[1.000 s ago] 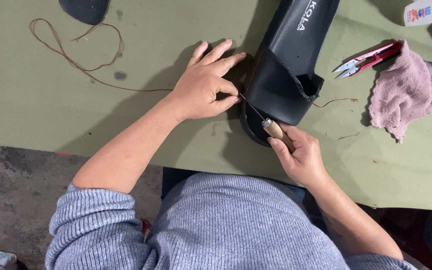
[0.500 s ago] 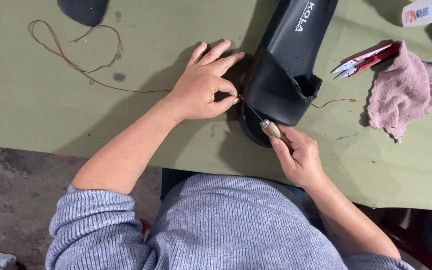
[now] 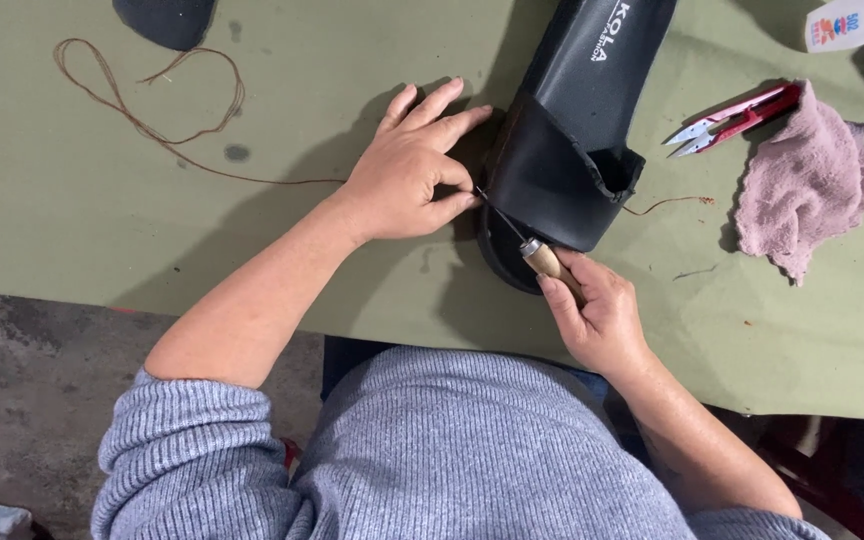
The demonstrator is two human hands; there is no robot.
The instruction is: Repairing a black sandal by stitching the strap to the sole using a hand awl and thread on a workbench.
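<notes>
Black rubber dominates the green worktable [image 3: 72,220], where a slide sandal [image 3: 572,130] lies angled from the far right toward the near edge, its strap end closest to the worker. The right hand [image 3: 597,315] closes its fingers around the wooden handle of an awl [image 3: 542,260], whose thin metal point runs up to the seam where strap meets sole on the sandal's left side. The left hand [image 3: 412,170] rests flat beside that seam, fingers loosely spread along the sandal's edge, the thumb and a fingertip meeting at the needle's tip; whether they pinch thread there cannot be told. Brown thread [image 3: 142,110] loops across the far left of the table and trails toward the sandal, with a short end [image 3: 667,203] showing on the sandal's right, which suggests stitching is under way but not finished; how many stitches are set is hidden. Red-handled snips [image 3: 737,115] and a pink cloth [image 3: 802,185] lie to the right. White lettering marks the sandal's footbed, and a white package [image 3: 857,22] with coloured print sits at the far right corner.
</notes>
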